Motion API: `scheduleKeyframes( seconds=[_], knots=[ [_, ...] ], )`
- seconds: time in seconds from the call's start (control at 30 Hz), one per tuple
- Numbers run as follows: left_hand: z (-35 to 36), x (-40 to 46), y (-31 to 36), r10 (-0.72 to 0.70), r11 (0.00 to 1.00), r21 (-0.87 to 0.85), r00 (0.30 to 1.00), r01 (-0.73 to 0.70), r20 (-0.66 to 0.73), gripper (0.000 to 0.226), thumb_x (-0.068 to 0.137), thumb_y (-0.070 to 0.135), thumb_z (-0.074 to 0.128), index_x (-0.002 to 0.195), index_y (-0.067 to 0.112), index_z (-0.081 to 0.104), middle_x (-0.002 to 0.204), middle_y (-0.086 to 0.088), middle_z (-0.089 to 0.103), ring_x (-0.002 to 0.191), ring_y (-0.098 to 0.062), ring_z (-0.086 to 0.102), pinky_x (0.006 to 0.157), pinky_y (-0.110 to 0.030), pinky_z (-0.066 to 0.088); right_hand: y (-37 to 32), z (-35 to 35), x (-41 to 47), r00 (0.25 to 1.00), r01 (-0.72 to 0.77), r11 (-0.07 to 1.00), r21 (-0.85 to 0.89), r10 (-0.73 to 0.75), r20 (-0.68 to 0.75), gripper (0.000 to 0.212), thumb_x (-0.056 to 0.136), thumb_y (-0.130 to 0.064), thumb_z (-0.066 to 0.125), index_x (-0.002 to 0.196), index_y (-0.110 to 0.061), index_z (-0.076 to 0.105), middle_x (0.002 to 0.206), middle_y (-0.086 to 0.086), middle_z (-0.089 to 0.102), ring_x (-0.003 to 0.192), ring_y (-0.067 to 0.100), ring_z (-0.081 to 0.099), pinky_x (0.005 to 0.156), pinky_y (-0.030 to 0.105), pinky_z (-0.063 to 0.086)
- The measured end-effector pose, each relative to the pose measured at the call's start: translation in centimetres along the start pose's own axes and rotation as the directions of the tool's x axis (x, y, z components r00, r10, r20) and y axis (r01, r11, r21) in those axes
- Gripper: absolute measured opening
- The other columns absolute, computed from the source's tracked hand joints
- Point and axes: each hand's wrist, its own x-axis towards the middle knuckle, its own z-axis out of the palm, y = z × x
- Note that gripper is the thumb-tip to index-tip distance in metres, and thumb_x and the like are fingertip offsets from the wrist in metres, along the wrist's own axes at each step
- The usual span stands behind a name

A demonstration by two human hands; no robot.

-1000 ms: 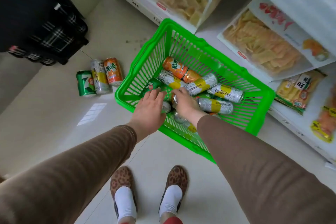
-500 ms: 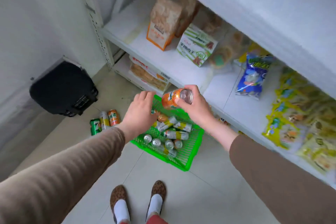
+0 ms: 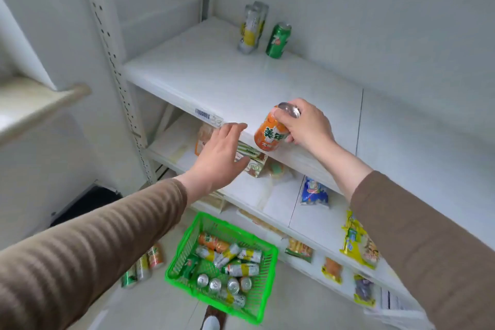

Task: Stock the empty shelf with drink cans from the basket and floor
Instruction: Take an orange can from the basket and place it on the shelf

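My right hand (image 3: pixel 308 126) grips an orange drink can (image 3: pixel 270 134) by its top and side, tilted at the front edge of the white shelf (image 3: pixel 227 80). At the back of that shelf stand two tall silver-and-yellow cans (image 3: pixel 250 28) and a green can (image 3: pixel 278 40). My left hand (image 3: pixel 219 158) hovers open just below the shelf's front edge, holding nothing. On the floor below sits the green basket (image 3: pixel 262 300) with several cans lying and standing in it. Three more cans (image 3: pixel 143 266) stand on the floor to the basket's left.
Lower shelves (image 3: pixel 278 206) carry snack packets, among them a blue bag (image 3: pixel 313 191) and yellow bags (image 3: pixel 356 241). A perforated upright post (image 3: pixel 115 61) bounds the shelving on the left. A black bag (image 3: pixel 85 203) lies on the floor at left.
My right hand has lifted the orange can out of the basket up to the shelf's front edge. My left hand rose with it, empty. The view swung up from the basket to the shelves.
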Motion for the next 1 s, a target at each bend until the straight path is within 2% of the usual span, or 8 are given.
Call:
scheduleKeyframes(
  seconds=[0.13, 0.23, 0.33, 0.47, 0.57, 0.67, 0.8, 1.0],
  knots=[
    [1.1, 5.4, 1.1, -0.018, 0.999, 0.031, 0.999, 0.017, 0.028, 0.069, 0.085, 0.027, 0.065, 0.145, 0.014, 0.034, 0.142, -0.008, 0.040, 0.128, -0.029, 0.036, 0.107, -0.038, 0.035, 1.0, 0.2, 5.6, 0.999, -0.044, 0.995, -0.087, 0.042, -0.029, 0.053, 0.076, -0.076, 0.049, 0.098, -0.029, 0.061, 0.077, -0.007, 0.073, 0.074, 0.022, 0.073, 0.084, 0.040, 0.056],
    [2.0, 9.5, 1.4, -0.052, 0.998, 0.040, 0.998, 0.051, 0.030, 0.069, 0.084, 0.028, 0.066, 0.145, 0.015, 0.034, 0.141, -0.007, 0.039, 0.128, -0.029, 0.036, 0.104, -0.042, 0.038, 1.7, 0.2, 10.0, 0.996, -0.075, 0.996, -0.053, 0.073, -0.047, 0.064, 0.065, -0.082, 0.047, 0.097, -0.028, 0.061, 0.087, -0.004, 0.074, 0.079, 0.025, 0.073, 0.082, 0.041, 0.058],
    [2.9, 12.6, 1.3, -0.091, 0.995, 0.031, 0.996, 0.091, 0.019, 0.070, 0.086, 0.029, 0.065, 0.146, 0.016, 0.032, 0.143, -0.007, 0.038, 0.130, -0.028, 0.034, 0.105, -0.043, 0.038, 2.4, 0.7, 13.5, 0.991, -0.112, 0.994, 0.009, 0.113, -0.076, 0.065, 0.064, -0.082, 0.049, 0.097, -0.027, 0.058, 0.085, -0.003, 0.074, 0.077, 0.025, 0.073, 0.082, 0.041, 0.058],
    [3.8, 15.5, 1.0, -0.108, 0.993, 0.041, 0.994, 0.107, 0.018, 0.071, 0.085, 0.030, 0.064, 0.147, 0.016, 0.031, 0.144, -0.007, 0.038, 0.132, -0.029, 0.034, 0.106, -0.042, 0.038, 3.6, 1.6, 16.5, 0.978, -0.151, 0.977, 0.152, 0.170, -0.118, 0.070, 0.062, -0.088, 0.055, 0.107, -0.034, 0.055, 0.105, -0.003, 0.069, 0.087, 0.028, 0.072, 0.085, 0.042, 0.058],
    [4.4, 17.2, 0.5, -0.107, 0.992, 0.063, 0.994, 0.106, 0.022, 0.072, 0.085, 0.030, 0.065, 0.147, 0.016, 0.031, 0.144, -0.008, 0.038, 0.131, -0.029, 0.035, 0.104, -0.042, 0.039, 4.5, 2.9, 16.1, 0.971, -0.172, 0.944, 0.280, 0.211, -0.114, 0.074, 0.065, -0.072, 0.073, 0.121, -0.030, 0.048, 0.120, -0.001, 0.061, 0.100, 0.025, 0.067, 0.084, 0.045, 0.059],
    [5.2, 18.8, -0.3, -0.108, 0.989, 0.104, 0.994, 0.105, 0.021, 0.074, 0.084, 0.033, 0.065, 0.147, 0.015, 0.031, 0.143, -0.008, 0.038, 0.130, -0.029, 0.035, 0.103, -0.043, 0.041, 6.1, 4.9, 15.1, 0.970, -0.157, 0.924, 0.348, 0.210, -0.122, 0.078, 0.065, -0.055, 0.084, 0.125, -0.025, 0.042, 0.117, -0.005, 0.062, 0.097, 0.021, 0.067, 0.081, 0.037, 0.056],
    [6.3, 21.3, -1.4, -0.111, 0.986, 0.131, 0.992, 0.102, 0.058, 0.075, 0.083, 0.034, 0.066, 0.147, 0.013, 0.030, 0.143, -0.009, 0.037, 0.131, -0.029, 0.034, 0.103, -0.042, 0.040, 7.1, 6.5, 16.3, 0.964, -0.123, 0.931, 0.343, 0.194, -0.180, 0.049, 0.078, -0.037, 0.083, 0.107, -0.017, 0.048, 0.098, -0.005, 0.063, 0.090, 0.020, 0.063, 0.073, 0.029, 0.042],
    [7.7, 26.0, -2.5, -0.083, 0.987, 0.143, 0.994, 0.072, 0.072, 0.071, 0.084, 0.033, 0.064, 0.145, 0.013, 0.033, 0.142, -0.009, 0.039, 0.129, -0.030, 0.036, 0.102, -0.041, 0.040, 7.2, 7.0, 22.7, 0.947, -0.143, 0.946, 0.290, 0.216, -0.238, 0.042, 0.084, -0.032, 0.078, 0.114, -0.012, 0.056, 0.111, 0.003, 0.069, 0.102, 0.026, 0.066, 0.078, 0.029, 0.043]
  ],
)
